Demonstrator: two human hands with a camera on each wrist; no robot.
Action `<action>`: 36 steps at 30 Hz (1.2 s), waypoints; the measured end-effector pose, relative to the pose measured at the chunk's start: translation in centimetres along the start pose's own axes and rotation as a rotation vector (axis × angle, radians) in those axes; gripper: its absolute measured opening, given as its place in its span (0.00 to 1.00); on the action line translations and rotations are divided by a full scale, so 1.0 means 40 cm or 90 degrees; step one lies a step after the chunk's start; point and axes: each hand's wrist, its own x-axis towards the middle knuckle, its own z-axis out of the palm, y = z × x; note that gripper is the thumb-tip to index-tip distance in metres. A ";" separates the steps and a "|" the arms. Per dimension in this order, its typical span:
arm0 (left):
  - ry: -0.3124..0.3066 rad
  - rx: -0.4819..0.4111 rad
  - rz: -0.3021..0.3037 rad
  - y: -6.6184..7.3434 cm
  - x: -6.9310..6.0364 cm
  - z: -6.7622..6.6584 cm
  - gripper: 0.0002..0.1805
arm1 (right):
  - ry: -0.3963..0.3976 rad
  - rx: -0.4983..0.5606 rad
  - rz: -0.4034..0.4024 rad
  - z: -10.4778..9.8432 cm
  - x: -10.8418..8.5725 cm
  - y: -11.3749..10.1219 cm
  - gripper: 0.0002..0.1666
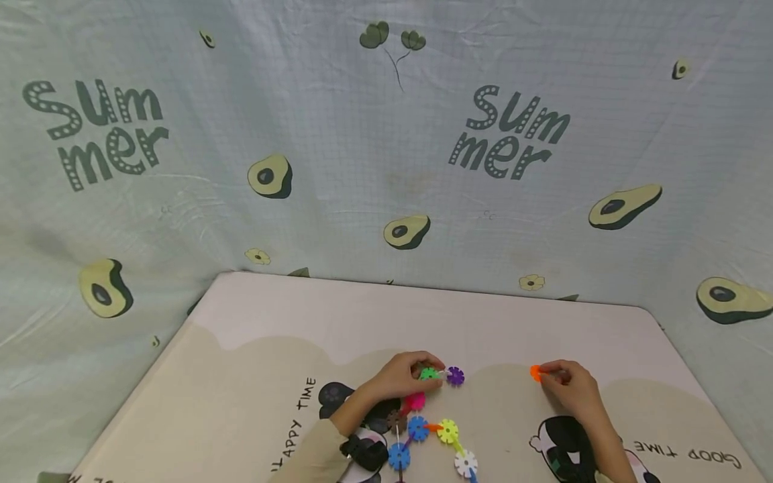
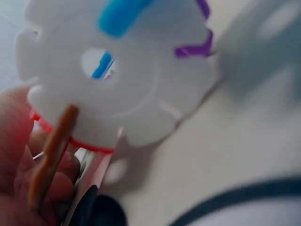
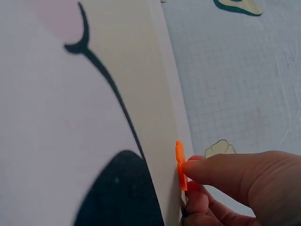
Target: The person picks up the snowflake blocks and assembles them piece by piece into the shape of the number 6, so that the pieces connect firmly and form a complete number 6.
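Observation:
My left hand (image 1: pixel 398 377) pinches a green notched plastic disc (image 1: pixel 429 373) of a linked chain. A whitish edge-on disc (image 1: pixel 443 373) joins it to a purple disc (image 1: pixel 455 376). Below hang a pink disc (image 1: pixel 416 402), a brown disc (image 1: pixel 396 421), blue discs (image 1: pixel 418 428), a yellow disc (image 1: pixel 448 431) and a white disc (image 1: pixel 466 463). The left wrist view is filled by a blurred white disc (image 2: pixel 141 89) close to the camera. Apart from the chain, my right hand (image 1: pixel 574 392) holds an orange disc (image 3: pixel 180 165) between thumb and fingers.
Under both hands is a pale table (image 1: pixel 272 305) printed with panda figures and lettering. A curtain (image 1: pixel 338 134) with avocado prints rises behind its far edge. The chain runs off the bottom of the head view.

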 end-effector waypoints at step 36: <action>0.091 0.032 -0.041 0.003 -0.020 0.033 0.11 | -0.217 0.275 -0.085 0.114 -0.015 -0.102 0.15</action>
